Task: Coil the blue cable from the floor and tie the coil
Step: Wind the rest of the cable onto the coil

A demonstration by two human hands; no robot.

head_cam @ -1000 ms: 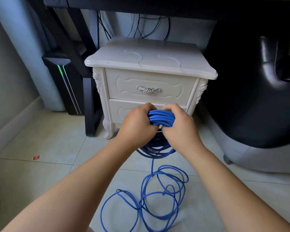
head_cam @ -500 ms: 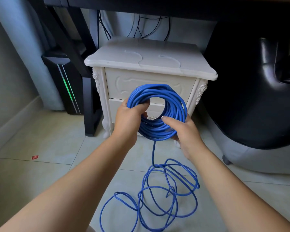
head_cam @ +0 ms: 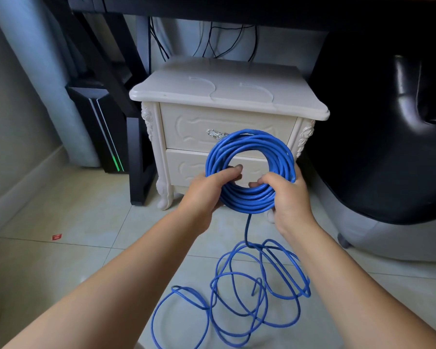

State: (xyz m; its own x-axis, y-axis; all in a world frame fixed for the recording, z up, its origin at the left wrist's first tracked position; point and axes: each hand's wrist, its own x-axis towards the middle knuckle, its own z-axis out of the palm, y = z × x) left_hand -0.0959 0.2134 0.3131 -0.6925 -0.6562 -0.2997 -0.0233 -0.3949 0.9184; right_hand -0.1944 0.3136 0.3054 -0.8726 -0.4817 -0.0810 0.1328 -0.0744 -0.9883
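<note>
Above the floor [head_cam: 86, 222], before the nightstand [head_cam: 224, 96], the blue coil [head_cam: 249, 201], bunched edge-on a second ago, now stands open as a ring; left grip [head_cam: 207, 190] and right grip [head_cam: 288, 197] clasp its lower arc; loose cable [head_cam: 247, 230] below still needs winding

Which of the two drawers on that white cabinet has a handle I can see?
The upper drawer: its silver handle peeks out beside the blue coil. The lower drawer shows none, being largely hidden behind the coil.
</note>
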